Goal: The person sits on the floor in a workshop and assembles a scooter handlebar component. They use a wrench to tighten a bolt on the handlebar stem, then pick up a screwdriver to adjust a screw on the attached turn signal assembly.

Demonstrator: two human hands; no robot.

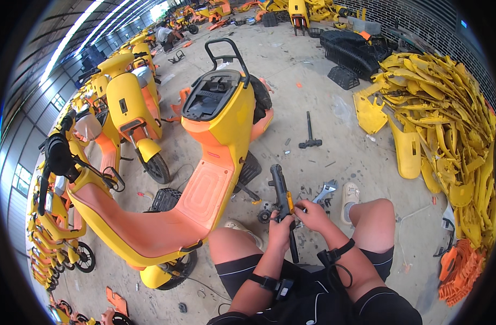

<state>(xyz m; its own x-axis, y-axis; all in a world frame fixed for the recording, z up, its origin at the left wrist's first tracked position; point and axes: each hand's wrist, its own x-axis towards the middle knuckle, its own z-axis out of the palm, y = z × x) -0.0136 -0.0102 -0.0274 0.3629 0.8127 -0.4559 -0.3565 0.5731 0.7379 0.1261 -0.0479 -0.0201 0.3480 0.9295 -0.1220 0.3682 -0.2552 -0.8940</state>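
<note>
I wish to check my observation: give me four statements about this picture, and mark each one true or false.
The left hand and right hand are both at a long dark part. True.
A T-shaped dark piece hangs from the nearest scooter. False: it lies on the floor.
Yellow panels are heaped on the right. True.
The nearest scooter's footboard is black. False: it is orange.

Black bar-shaped part (279,183): long, slim, in your left hand (280,230) with your right hand (310,215) at it, far end leaning left.
Yellow piece (290,201): narrow, lengthwise along that part, beside your grip.
</note>
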